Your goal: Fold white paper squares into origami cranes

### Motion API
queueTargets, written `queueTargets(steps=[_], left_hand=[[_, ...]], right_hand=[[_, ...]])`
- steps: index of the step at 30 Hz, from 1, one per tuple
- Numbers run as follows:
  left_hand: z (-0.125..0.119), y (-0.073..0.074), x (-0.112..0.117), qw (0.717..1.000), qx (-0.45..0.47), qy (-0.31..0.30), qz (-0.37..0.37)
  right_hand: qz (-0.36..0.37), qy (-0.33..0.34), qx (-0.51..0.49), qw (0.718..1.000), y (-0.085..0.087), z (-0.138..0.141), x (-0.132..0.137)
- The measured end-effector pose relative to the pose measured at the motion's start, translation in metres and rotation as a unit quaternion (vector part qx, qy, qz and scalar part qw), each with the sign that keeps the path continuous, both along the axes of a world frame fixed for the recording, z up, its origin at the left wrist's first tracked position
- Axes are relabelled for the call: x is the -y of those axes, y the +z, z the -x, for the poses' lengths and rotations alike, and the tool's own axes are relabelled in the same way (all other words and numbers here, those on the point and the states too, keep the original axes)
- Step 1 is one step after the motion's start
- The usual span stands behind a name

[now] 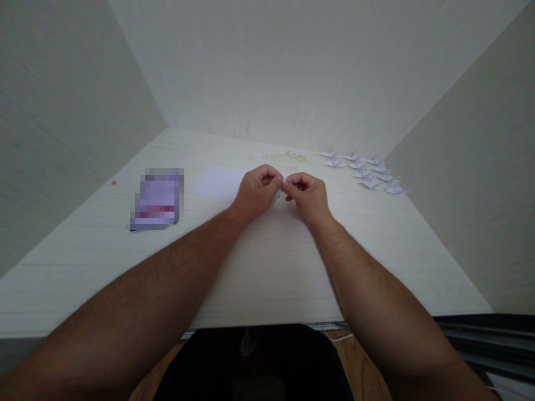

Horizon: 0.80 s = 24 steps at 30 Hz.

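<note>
Near the middle of the white table, my left hand point(259, 191) and my right hand point(307, 195) meet at their fingertips. Both are closed in a pinch on a small piece of folded white paper point(276, 195). Only a sliver of it shows between and below the fingers, so its full shape is hidden. Flat on the table, just left of my left hand and partly behind it, lies white paper point(219, 182). To the right of my right hand stand several folded paper cranes point(363, 174), grouped in rows.
A blurred-out purple rectangular item point(159, 197) lies on the table at the left. A small orange spot point(114, 182) is near the left wall. Brownish marks point(288, 156) stain the table's back. Pale walls point(267, 67) enclose the table at back and both sides.
</note>
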<state>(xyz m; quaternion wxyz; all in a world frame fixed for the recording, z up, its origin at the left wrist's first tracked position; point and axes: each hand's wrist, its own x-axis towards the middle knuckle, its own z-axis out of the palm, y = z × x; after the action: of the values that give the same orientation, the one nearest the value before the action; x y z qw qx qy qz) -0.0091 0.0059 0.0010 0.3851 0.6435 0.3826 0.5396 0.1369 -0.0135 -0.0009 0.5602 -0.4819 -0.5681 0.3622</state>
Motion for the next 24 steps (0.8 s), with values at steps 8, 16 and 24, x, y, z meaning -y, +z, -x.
queueTargets(steps=[8,16,24], left_hand=[[0.0005,0.0002,0.0000,1.000,-0.008,-0.007,-0.001],[-0.0013,-0.0018,-0.0003,0.999,0.014,-0.009,0.030],[-0.0023,-0.0015,0.0004,0.999,0.013,-0.002,0.049]], right_hand=[[0.002,0.002,-0.005,1.000,-0.0009,0.0002,-0.0006],[0.003,0.002,0.001,1.000,0.0001,0.0002,0.0002],[0.009,0.006,0.006,1.000,0.0012,0.0002,0.0007]])
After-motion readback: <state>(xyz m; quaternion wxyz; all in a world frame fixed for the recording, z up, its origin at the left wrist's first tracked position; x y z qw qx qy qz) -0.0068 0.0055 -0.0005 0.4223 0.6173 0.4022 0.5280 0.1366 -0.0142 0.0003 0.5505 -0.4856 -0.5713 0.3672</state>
